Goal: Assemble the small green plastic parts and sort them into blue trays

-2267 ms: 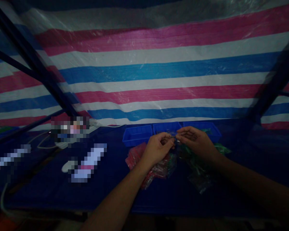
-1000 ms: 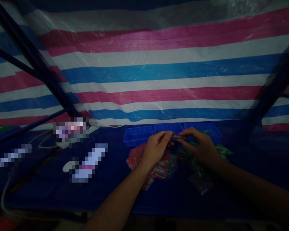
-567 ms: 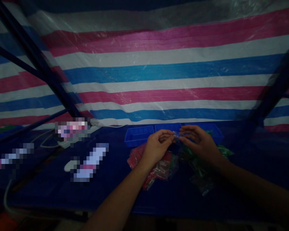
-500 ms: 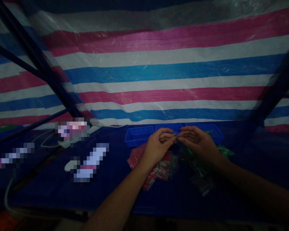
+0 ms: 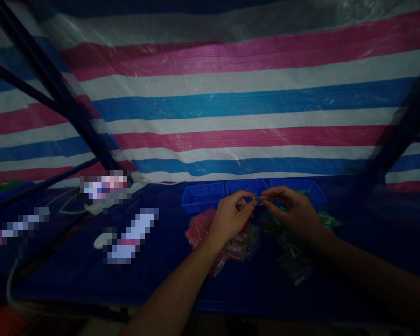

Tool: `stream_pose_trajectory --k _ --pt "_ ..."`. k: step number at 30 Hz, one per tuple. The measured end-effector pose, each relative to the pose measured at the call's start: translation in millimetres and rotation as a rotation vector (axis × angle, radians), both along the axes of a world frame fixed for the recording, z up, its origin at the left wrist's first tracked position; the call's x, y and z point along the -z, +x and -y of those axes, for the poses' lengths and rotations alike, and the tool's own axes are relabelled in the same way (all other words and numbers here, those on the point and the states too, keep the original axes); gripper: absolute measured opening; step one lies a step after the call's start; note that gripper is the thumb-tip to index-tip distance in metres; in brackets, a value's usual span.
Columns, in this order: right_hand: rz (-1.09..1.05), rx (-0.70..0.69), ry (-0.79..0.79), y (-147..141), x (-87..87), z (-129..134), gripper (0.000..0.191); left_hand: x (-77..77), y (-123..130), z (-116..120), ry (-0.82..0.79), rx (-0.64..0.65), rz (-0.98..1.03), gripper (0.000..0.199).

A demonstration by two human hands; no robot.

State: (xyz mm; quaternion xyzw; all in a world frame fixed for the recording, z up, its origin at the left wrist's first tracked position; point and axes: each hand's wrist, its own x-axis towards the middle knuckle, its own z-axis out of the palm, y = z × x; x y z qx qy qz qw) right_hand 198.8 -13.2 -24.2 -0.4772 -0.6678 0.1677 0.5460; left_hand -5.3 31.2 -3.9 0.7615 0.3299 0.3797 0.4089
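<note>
My left hand is closed in a pinch near the middle, on something small and clear that I cannot make out. Facing it, my right hand has its thumb and fingertips curled close by the same spot; what lies between them is too small and dark to name. Beneath my left hand is a pile of red clear-wrapped packets. Green and clear packets lie below my right hand. Both hands are above the table, in front of the blue bins.
Three blue bins stand along the back: left, middle and right, the right one with green pieces. On the left of the blue table are a white round object, a power strip and blurred items. A striped sheet hangs behind.
The fingertips of my two hands have drawn slightly apart, and my left hand has tilted a little lower. The packets and bins have not moved.
</note>
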Motion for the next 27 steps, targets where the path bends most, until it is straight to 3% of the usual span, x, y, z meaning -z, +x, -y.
stream_pose_trajectory --k 4,8,13,16,20,27 --pt "0.119 -0.006 0.038 0 -4.2 3 0.019 1.8 1 -4 -0.124 0.096 0.193 0.021" --pt "0.198 -0.023 0.054 -2 -9.2 6 0.026 3.5 2 -7 -0.13 0.027 0.254 0.021" --pt "0.056 0.038 0.029 0 -6.0 3 0.022 6.9 4 -7 -0.107 -0.015 0.249 0.015" --pt "-0.006 -0.058 -0.016 0 -2.8 0 0.022 8.9 4 -7 -0.118 0.013 0.258 0.02" --pt "0.151 -0.124 0.023 -3 -4.5 1 0.021 9.4 3 -7 -0.084 0.016 0.262 0.023" --pt "0.445 0.019 0.256 4 -6.6 -14 0.042 6.8 1 -10 0.048 -0.191 0.273 0.031"
